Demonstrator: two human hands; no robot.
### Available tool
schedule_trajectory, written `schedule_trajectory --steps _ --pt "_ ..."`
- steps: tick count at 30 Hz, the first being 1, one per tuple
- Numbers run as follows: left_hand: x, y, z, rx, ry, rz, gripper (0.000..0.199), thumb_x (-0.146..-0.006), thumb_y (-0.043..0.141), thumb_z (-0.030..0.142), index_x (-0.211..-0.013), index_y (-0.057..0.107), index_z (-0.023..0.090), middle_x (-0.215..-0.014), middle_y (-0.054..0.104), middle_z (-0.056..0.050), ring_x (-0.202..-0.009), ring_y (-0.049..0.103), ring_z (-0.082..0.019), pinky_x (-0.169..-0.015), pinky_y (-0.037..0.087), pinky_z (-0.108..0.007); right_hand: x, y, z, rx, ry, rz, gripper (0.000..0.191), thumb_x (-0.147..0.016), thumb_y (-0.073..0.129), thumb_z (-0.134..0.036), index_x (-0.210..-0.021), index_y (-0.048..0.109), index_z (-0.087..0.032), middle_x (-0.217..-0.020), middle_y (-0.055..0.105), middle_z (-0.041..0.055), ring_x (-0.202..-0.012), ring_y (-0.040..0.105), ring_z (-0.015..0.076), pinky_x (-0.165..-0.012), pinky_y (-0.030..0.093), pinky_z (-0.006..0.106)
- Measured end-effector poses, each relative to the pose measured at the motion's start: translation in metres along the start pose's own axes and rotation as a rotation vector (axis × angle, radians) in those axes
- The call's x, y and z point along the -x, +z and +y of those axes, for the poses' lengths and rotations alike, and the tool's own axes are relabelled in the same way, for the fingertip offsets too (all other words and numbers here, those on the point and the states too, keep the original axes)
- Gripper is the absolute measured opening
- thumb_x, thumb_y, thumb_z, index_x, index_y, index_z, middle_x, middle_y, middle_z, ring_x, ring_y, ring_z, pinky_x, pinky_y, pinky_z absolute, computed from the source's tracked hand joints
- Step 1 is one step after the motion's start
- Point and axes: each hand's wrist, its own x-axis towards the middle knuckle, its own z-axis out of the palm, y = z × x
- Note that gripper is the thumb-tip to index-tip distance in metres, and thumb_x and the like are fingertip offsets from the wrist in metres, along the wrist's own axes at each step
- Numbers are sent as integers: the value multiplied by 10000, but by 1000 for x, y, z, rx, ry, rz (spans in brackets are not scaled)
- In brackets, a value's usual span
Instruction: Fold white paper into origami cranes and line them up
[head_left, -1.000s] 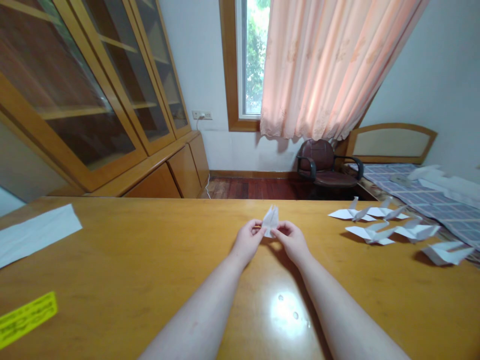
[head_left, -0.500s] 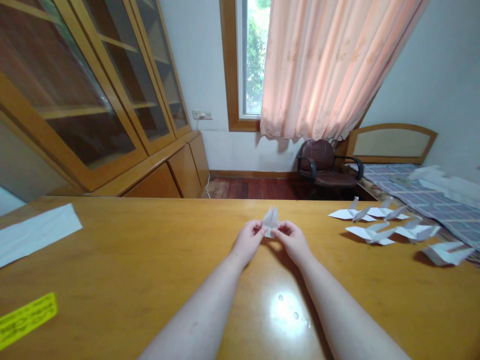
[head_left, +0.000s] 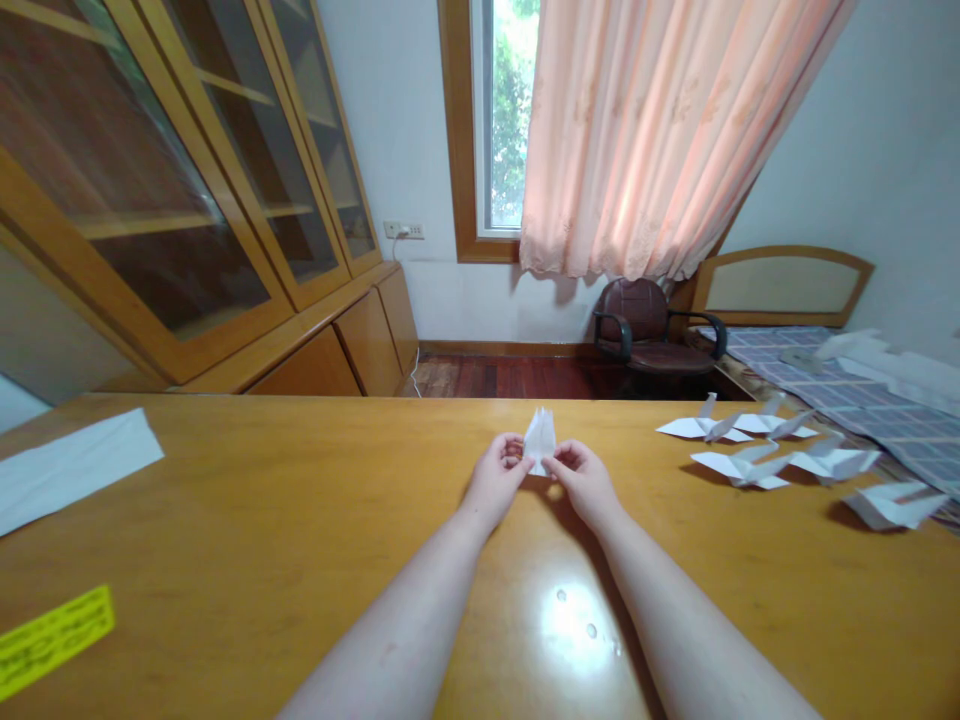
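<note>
A small piece of folded white paper [head_left: 539, 442] stands upright between my hands, its pointed end facing away from me, near the far edge of the wooden table [head_left: 300, 540]. My left hand [head_left: 498, 474] pinches its lower left side, the thumb on the near face and the other fingers curled behind. On the lower right side my right hand [head_left: 582, 478] grips it with thumb and fingers. Several folded paper cranes [head_left: 739, 467] sit on the table to the right, apart from my hands.
White paper [head_left: 75, 468] lies flat at the table's left, with a yellow label [head_left: 56, 640] nearer to me. Beyond the table are a glass-doored cabinet [head_left: 217, 345], a dark office chair [head_left: 651, 335] and a bed [head_left: 810, 365] at the right.
The fingers of my left hand have loosened slightly and shifted along the paper's edge. The folded paper has turned a little, showing a broader face; the cranes stay put.
</note>
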Motion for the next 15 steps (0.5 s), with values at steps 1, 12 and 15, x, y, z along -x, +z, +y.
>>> schedule_trajectory --steps 1,12,15 --pt "0 0 0 11 -8 5 307 -684 624 166 -971 515 168 -841 585 -18 -726 577 -111 -691 463 -238 0 0 1 0 6 1 289 -635 680 -406 -716 508 -188 -612 546 -22 -548 505 116 -541 401 247" --pt "3 -2 2 -71 -79 -63 284 -688 644 263 -937 591 139 -807 635 -46 -728 601 -146 -687 463 -263 1 3 -6 -82 81 -111 335 -613 701 -393 -816 544 -177 -720 642 20 -641 586 146 -621 435 265" --pt "4 -3 3 -171 -64 -90 213 -731 588 340 -783 601 134 -733 630 -28 -673 576 -136 -630 434 -241 3 3 -6 -24 122 -142 308 -628 684 -424 -741 568 -163 -650 623 8 -583 558 134 -558 407 245"
